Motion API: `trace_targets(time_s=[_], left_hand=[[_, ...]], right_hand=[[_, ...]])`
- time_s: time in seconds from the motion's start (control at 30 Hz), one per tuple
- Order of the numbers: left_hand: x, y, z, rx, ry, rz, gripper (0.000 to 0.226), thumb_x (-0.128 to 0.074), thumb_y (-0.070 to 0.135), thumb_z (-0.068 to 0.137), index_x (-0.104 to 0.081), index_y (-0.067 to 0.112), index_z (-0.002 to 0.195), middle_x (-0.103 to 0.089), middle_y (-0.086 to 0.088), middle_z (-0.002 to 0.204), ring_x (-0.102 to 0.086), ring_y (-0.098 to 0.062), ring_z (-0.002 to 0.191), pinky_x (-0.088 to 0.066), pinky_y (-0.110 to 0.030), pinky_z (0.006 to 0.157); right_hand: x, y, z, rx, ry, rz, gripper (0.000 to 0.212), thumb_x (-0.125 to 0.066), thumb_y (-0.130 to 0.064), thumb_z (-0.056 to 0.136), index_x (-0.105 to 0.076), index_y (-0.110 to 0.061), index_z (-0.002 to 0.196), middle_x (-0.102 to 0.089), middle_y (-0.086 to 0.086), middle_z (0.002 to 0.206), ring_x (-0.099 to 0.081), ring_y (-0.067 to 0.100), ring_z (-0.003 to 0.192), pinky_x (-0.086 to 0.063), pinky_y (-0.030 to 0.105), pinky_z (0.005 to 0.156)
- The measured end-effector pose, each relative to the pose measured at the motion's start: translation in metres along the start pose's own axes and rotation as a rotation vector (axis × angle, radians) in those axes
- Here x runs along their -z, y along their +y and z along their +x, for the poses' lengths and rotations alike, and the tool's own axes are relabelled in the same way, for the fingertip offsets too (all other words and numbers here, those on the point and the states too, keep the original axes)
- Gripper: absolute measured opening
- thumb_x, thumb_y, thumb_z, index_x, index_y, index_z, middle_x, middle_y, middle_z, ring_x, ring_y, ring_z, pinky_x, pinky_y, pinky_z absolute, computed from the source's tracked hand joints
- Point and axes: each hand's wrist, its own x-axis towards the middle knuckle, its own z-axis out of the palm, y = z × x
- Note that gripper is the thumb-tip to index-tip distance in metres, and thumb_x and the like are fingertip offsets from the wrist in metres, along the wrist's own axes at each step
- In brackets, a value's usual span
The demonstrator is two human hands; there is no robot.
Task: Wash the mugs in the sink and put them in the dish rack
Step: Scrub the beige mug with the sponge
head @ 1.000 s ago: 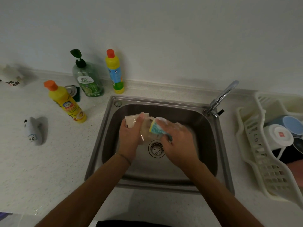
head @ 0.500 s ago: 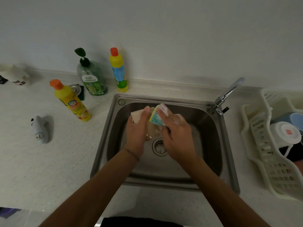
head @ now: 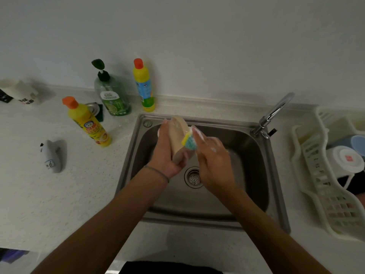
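Beige and smooth, the pottery mug (head: 178,139) sits in my left hand (head: 165,153), held up over the shiny steel sink (head: 254,196). My left fingers are curled round the mug and grip it tight. My right hand (head: 212,161) has its soapy fingers clamped on the yellow and blue sponge (head: 189,141), and the sponge presses on the side of the mug.

A second ago the mug lay on its side, lower in the sink, with the sponge at its end. Now I have tipped it up so it stands more on end, and lifted it toward the back rim. The sponge has slid onto a new part of the side. I think this means I am still scrubbing, and turning the mug so every bit gets clean.

No water comes from the silver tap (head: 273,113), so rinsing is still to do, I think. Then the mug can go in the white plastic dish rack (head: 324,186) on the desk, where a white mug with a red mark (head: 344,161) and a blue mug (head: 358,143) already lie
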Motion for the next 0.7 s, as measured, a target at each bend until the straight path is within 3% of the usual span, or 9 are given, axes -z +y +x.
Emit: trace_targets(time_s=[0.07,0.13,0.2,0.27,0.33,0.4,0.57,0.7], left_hand=[[-0.001,-0.003,0.0,-0.071,0.081,0.107,0.066,-0.057,0.078,0.084,-0.065,0.027,0.124,-0.072,-0.007,0.119,-0.068,-0.022,0.099,-0.053,-0.025,0.054],[-0.004,-0.004,-0.002,-0.14,0.162,0.221,0.063,-0.059,0.077,0.083,-0.068,0.029,0.123,-0.074,-0.005,0.116,-0.068,-0.022,0.099,-0.052,-0.024,0.054],[-0.004,-0.006,-0.002,-0.209,0.22,0.336,0.062,-0.062,0.075,0.083,-0.066,0.031,0.125,-0.073,-0.005,0.118,-0.068,-0.021,0.1,-0.053,-0.026,0.056],[-0.003,-0.01,-0.003,-0.269,0.248,0.404,0.057,-0.065,0.07,0.084,-0.064,0.031,0.126,-0.072,-0.004,0.117,-0.069,-0.02,0.1,-0.055,-0.028,0.056],[-0.004,-0.014,-0.005,-0.276,0.233,0.434,0.053,-0.065,0.065,0.086,-0.063,0.03,0.126,-0.071,-0.002,0.114,-0.069,-0.019,0.095,-0.055,-0.025,0.051],[-0.005,-0.018,-0.005,-0.278,0.227,0.471,0.051,-0.063,0.064,0.088,-0.062,0.029,0.126,-0.07,-0.002,0.11,-0.068,-0.017,0.09,-0.052,-0.023,0.047],[-0.002,-0.013,-0.003,-0.206,0.264,0.417,0.06,-0.061,0.071,0.086,-0.064,0.027,0.126,-0.072,-0.007,0.111,-0.068,-0.021,0.093,-0.053,-0.028,0.057],[0.002,-0.019,0.0,-0.23,0.26,0.5,0.049,-0.064,0.068,0.087,-0.065,0.03,0.117,-0.071,-0.005,0.109,-0.068,-0.02,0.09,-0.054,-0.031,0.061]], right_hand=[[0.011,-0.005,0.008,-0.273,0.041,0.404,0.043,-0.048,-0.012,0.102,-0.057,-0.022,0.142,-0.069,0.0,0.109,-0.061,0.013,0.086,-0.049,0.021,0.071],[0.022,0.001,0.018,-0.578,0.051,0.854,0.034,-0.057,-0.004,0.094,-0.069,-0.008,0.125,-0.074,0.013,0.104,-0.068,0.022,0.086,-0.056,0.031,0.07],[0.031,0.006,0.023,-0.777,0.022,1.126,0.044,-0.069,-0.018,0.081,-0.067,0.004,0.119,-0.069,0.024,0.109,-0.069,0.028,0.088,-0.056,0.035,0.066],[0.039,0.005,0.025,-0.852,-0.058,1.204,0.046,-0.071,-0.032,0.083,-0.068,0.002,0.114,-0.068,0.021,0.108,-0.069,0.026,0.088,-0.057,0.035,0.069],[0.044,0.004,0.026,-0.924,-0.091,1.264,0.029,-0.061,-0.033,0.097,-0.07,-0.009,0.11,-0.073,0.012,0.105,-0.071,0.023,0.089,-0.058,0.035,0.073],[0.046,0.004,0.024,-0.992,-0.089,1.328,0.025,-0.057,-0.033,0.1,-0.07,-0.014,0.11,-0.074,0.008,0.101,-0.071,0.022,0.089,-0.058,0.032,0.068],[0.043,-0.002,0.014,-1.063,-0.151,1.302,0.031,-0.062,-0.032,0.094,-0.067,-0.009,0.116,-0.071,0.014,0.098,-0.067,0.025,0.079,-0.05,0.034,0.065],[0.048,0.001,0.019,-1.113,-0.126,1.384,0.037,-0.062,-0.031,0.095,-0.062,-0.011,0.126,-0.067,0.017,0.116,-0.064,0.031,0.098,-0.051,0.035,0.07]])
